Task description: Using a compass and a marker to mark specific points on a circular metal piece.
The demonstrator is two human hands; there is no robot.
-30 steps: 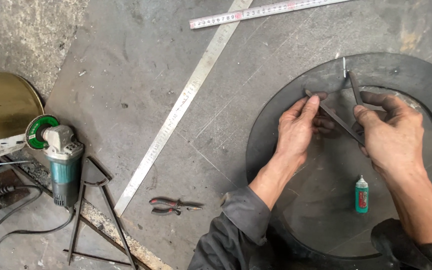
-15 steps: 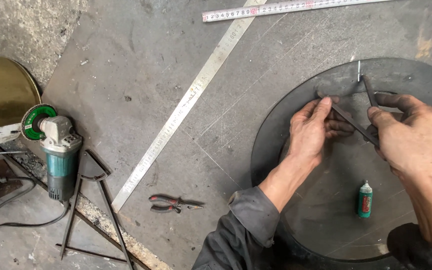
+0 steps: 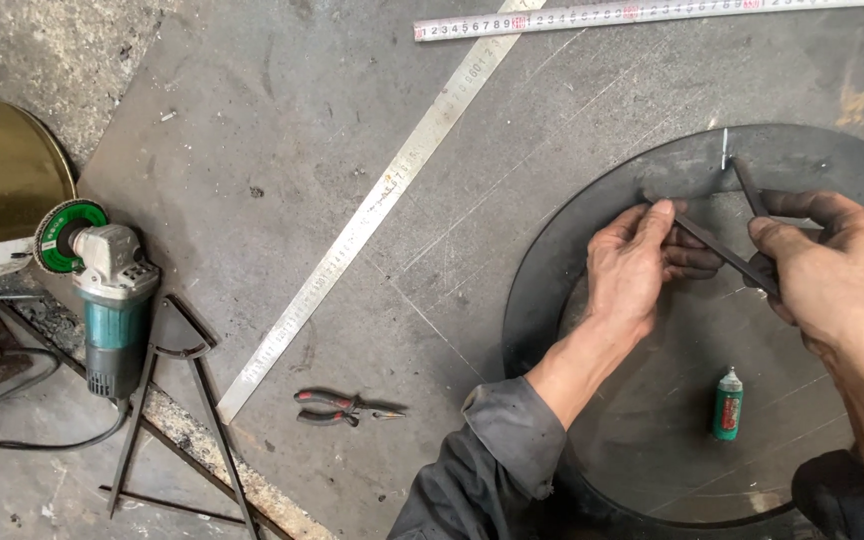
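Over the last second little has changed in the work itself: both hands have stayed on the thin dark metal compass (image 3: 727, 255) lying across the upper part of the round disc (image 3: 552, 290). What has shifted is mostly the view, which has drifted so that the disc and the hands sit a little lower and further right than before. The grip and the tool's tilt look much the same, so the marking on the disc appears to be going slowly, a fine adjustment rather than a sweep.

The left hand (image 3: 637, 262) lies fingers together on the disc, its fingertips pressing the compass's upper-left end. The right hand (image 3: 837, 270) pinches the compass's other leg between thumb and forefinger, just right of the left hand. A second short leg rises from that grip toward the disc's top edge, where a small white chalk tick shows.

Lower on the disc stands a small green bottle (image 3: 727, 403), well apart from the hands. Left of the disc, on the steel surface (image 3: 282, 130), lie a long ruler (image 3: 372, 215), red-handled pliers (image 3: 337, 405) and, further left, a green angle grinder (image 3: 102, 300).
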